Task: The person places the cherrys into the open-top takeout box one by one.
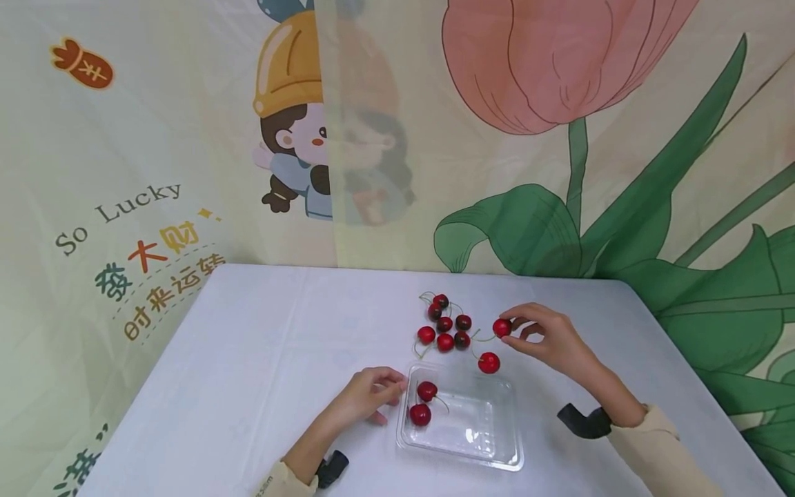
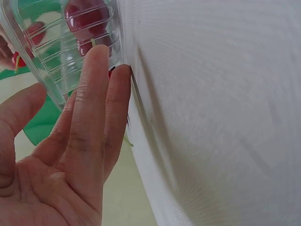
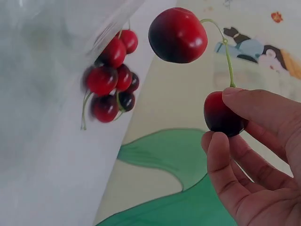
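Note:
My right hand (image 1: 555, 338) pinches a red cherry (image 1: 502, 328) between thumb and fingers, to the right of the cherry pile. Its green stem joins that of a second cherry (image 3: 178, 35), which shows near the far rim of a clear plastic box (image 1: 475, 424). Inside the box, two dark red cherries (image 1: 420, 415) lie at the left end. My left hand (image 2: 70, 155) is at the box's left side, its fingers extended and fingertips at the wall; whether they press on it I cannot tell.
Several loose cherries (image 1: 444, 324) with stems lie in a group behind the box on the white-covered table (image 1: 279, 345). A printed cloth (image 1: 385, 241) hangs behind the table's far edge.

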`<state>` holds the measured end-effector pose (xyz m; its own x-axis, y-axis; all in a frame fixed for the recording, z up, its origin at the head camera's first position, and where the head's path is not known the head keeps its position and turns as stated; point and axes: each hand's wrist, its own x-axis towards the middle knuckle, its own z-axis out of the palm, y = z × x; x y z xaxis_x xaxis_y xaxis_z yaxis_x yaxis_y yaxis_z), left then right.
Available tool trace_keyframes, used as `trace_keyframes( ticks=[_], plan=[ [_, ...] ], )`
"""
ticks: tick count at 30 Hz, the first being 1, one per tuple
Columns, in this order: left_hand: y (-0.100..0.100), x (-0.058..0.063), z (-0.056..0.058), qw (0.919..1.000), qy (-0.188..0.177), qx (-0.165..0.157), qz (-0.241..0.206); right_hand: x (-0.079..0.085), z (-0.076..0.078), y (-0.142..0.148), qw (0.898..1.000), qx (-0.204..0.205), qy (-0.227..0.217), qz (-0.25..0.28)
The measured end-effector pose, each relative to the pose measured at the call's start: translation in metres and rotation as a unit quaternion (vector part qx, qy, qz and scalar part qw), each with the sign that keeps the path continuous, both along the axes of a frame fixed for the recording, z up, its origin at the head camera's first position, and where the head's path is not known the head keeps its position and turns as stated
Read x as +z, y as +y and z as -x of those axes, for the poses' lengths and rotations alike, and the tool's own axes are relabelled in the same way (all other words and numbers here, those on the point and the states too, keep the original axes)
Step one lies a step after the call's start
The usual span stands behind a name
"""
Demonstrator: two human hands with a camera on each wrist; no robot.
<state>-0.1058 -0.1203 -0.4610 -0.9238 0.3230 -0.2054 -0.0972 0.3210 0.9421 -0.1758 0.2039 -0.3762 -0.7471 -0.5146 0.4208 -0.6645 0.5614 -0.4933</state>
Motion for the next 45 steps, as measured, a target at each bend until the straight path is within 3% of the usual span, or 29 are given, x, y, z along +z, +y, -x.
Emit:
trace_keyframes(
  ticks=[10, 19, 28, 38, 45],
  plan=[
    [-0.001, 0.0, 0.002, 1.0, 0.004, -0.003, -0.005, 0.014, -0.021, -0.023, 0.998, 0.058, -0.019, -0.028],
    [0.0, 0.002, 0.002, 1.0, 0.002, -0.002, 0.003, 0.008, -0.028, -0.036, 0.99, 0.095, -0.088, -0.061],
    [0.0, 0.001, 0.002, 0.9999, 0.008, -0.001, -0.006, -0.009, -0.037, -0.054, 0.97, 0.128, -0.177, -0.104],
    [0.001, 0.003, -0.001, 1.0, 0.007, 0.0, -0.006, -0.024, -0.042, -0.065, 0.949, 0.15, -0.232, -0.15],
    [0.001, 0.002, -0.001, 1.0, 0.006, 0.001, 0.0, -0.032, -0.045, -0.068, 0.94, 0.146, -0.255, -0.174]
  ],
)
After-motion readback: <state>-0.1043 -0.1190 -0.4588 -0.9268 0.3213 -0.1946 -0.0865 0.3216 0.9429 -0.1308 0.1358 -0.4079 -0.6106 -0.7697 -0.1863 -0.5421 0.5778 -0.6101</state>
